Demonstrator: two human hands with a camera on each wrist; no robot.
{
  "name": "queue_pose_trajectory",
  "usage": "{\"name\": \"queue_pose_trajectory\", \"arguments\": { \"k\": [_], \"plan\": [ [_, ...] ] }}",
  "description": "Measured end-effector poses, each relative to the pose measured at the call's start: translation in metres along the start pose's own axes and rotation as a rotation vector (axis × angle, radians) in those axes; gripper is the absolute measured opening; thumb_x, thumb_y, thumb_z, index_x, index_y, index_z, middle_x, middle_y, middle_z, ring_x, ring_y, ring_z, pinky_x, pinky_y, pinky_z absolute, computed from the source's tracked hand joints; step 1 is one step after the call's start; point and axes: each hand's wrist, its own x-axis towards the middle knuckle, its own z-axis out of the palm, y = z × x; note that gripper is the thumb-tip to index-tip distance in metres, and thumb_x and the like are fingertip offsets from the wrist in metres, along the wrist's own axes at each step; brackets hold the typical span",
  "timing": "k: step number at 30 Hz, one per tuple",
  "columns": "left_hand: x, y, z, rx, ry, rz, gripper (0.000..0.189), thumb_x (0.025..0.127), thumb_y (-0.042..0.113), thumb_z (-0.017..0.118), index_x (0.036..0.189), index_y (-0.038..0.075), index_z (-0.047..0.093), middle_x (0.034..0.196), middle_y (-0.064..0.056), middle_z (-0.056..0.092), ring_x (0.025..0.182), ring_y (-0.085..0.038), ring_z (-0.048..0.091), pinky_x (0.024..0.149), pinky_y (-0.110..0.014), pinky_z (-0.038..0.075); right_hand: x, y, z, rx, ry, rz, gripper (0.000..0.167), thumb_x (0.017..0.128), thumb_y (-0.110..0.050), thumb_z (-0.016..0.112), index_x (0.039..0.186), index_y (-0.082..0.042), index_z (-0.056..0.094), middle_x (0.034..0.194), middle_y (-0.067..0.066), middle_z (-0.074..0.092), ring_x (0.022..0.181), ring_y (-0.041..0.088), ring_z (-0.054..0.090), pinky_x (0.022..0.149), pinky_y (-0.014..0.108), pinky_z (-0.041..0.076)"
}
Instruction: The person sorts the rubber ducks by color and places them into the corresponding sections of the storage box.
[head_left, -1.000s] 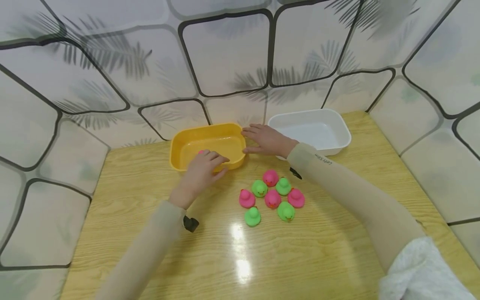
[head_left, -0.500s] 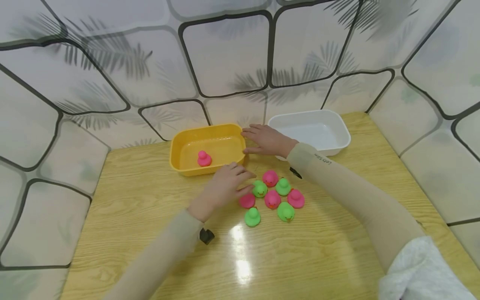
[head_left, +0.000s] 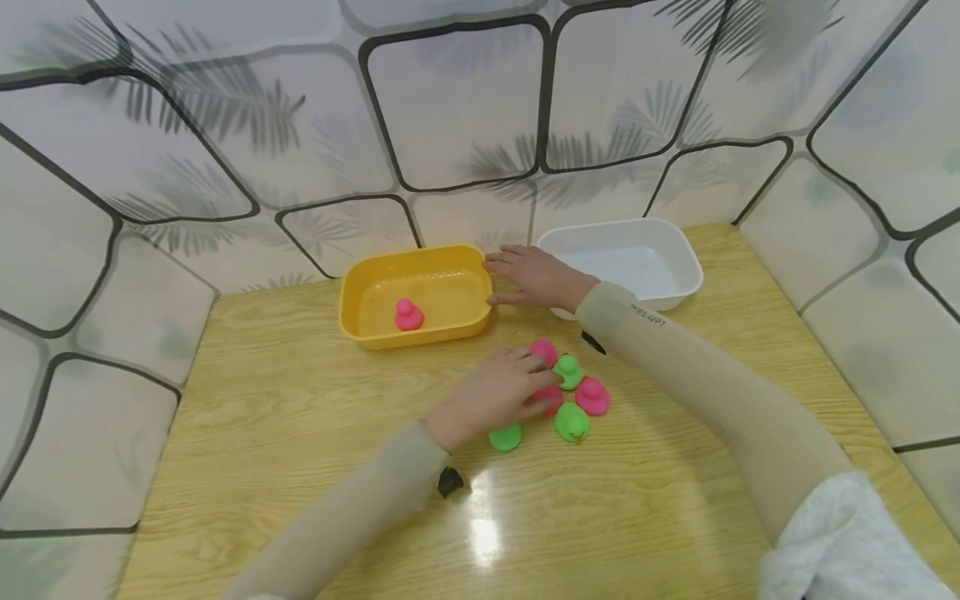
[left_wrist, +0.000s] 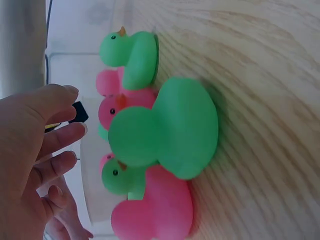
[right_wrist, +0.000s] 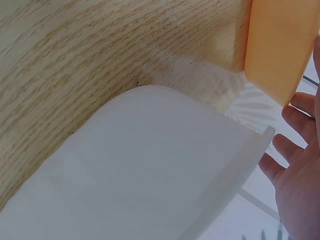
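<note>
Far L on the wood-grain surface (head_left: 262, 375), a yellow tray (head_left: 420, 337), smooth, round-cornered rectangle, holds one pink duck (head_left: 408, 317). Next, L hand (head_left: 495, 393) hangs over a cluster of pink & green ducks (head_left: 592, 397), fingers apart, loosely bent; ducks matte, rounded, w/ small orange bills. R hand (head_left: 540, 278) sits b/w the trays, fingers spread, tips at yellow tray's rim. Far R, a white tray (head_left: 630, 258), similar shape. L hand hides part of the cluster, incl. most of a green duck (head_left: 506, 439); can't tell if its fingertips touch any. R wrist view cuts off the white tray.
</note>
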Motion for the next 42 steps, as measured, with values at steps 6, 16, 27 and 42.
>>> {"name": "queue_pose_trajectory", "arguments": {
  "k": [6,16,27,42],
  "plan": [
    [0.012,0.010,0.005,0.047,-0.044,0.012,0.029,0.103,0.035,0.067,0.127,0.020,0.074,0.121,0.002,0.070,0.115,-0.019,0.061,0.097,-0.037,0.053,0.001,0.003,-0.001,0.003,0.006,0.007,0.073,0.105,-0.050,0.058,0.159,-0.003,0.041,0.164,0.016,0.039,0.155,0.041,0.024,0.124,0.060,0.021],
    [0.032,0.019,0.015,0.062,-0.086,-0.030,0.030,0.104,0.035,0.065,0.130,0.022,0.072,0.120,0.003,0.069,0.116,-0.016,0.061,0.102,-0.032,0.048,0.002,0.004,-0.001,0.000,0.000,0.013,0.073,0.104,-0.050,0.058,0.159,-0.003,0.041,0.164,0.017,0.039,0.155,0.041,0.024,0.125,0.058,0.020],
    [0.047,0.027,0.027,0.093,-0.093,-0.070,0.032,0.105,0.037,0.063,0.131,0.022,0.071,0.124,0.002,0.068,0.116,-0.018,0.060,0.094,-0.032,0.050,0.002,0.003,0.000,0.011,0.008,0.011,0.073,0.104,-0.049,0.059,0.158,-0.003,0.042,0.164,0.017,0.040,0.155,0.041,0.026,0.125,0.058,0.021],
    [0.057,0.037,0.022,0.222,-0.078,-0.068,0.026,0.105,0.037,0.064,0.126,0.027,0.074,0.122,0.005,0.070,0.114,-0.016,0.060,0.084,-0.028,0.050,0.003,0.008,0.005,0.024,0.030,-0.012,0.072,0.104,-0.047,0.060,0.157,-0.002,0.042,0.163,0.018,0.040,0.153,0.042,0.028,0.124,0.058,0.023]
  ]
}}
